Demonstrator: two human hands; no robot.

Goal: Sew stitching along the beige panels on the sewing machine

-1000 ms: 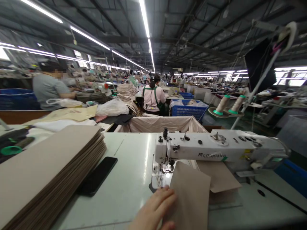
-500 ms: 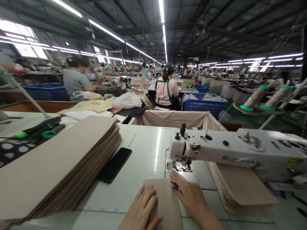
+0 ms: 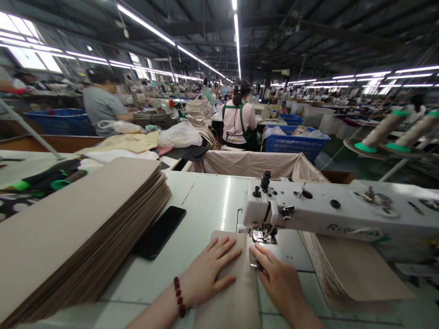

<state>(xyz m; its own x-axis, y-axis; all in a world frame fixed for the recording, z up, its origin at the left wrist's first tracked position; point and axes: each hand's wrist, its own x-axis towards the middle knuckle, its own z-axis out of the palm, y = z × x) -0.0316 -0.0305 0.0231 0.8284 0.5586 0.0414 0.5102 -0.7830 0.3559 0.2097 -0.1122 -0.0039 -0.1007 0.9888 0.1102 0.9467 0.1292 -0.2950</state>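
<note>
While my left hand [image 3: 212,272] lay flat and spread on the panel [image 3: 240,299], my right hand [image 3: 279,276] curved over a metal piece [image 3: 254,263] at the panel's right edge; whether it gripped that, I couldn't tell. The panel lay on the table [image 3: 202,205], near the machine [image 3: 315,205]. Leftward lay a phone [image 3: 160,233] beside a tall stack [image 3: 85,219]; rightward, a smaller pile [image 3: 360,267].
</note>
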